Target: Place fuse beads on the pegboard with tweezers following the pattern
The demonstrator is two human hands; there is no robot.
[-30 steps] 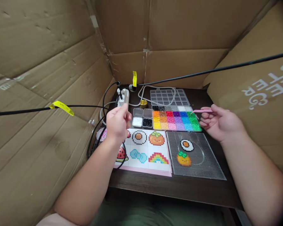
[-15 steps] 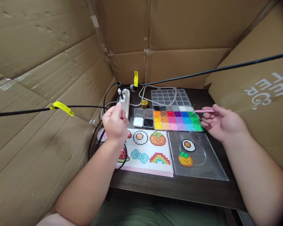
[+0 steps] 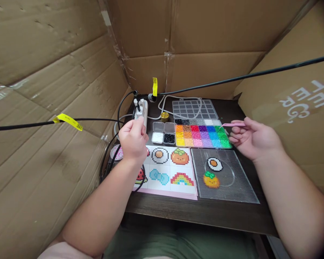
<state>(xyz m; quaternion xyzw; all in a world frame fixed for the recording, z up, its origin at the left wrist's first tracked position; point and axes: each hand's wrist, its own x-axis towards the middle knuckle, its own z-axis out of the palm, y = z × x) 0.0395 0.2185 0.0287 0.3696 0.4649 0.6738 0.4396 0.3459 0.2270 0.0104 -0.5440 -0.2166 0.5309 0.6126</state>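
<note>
The left hand and right hand are bare, as are the left forearm and right forearm behind them, each broadening away from the wrist. Well behind the left hand, past the elbow, shows a pale pinkish sleeve. Below and between both hands, muted green cloth covers the lap, softly creased, darker where shadowed.

Dark table, bearing: multicoloured bead case; clear pegboard; pattern sheet; white-bead box; black-bead box; power strip; gold-coloured tin.
</note>
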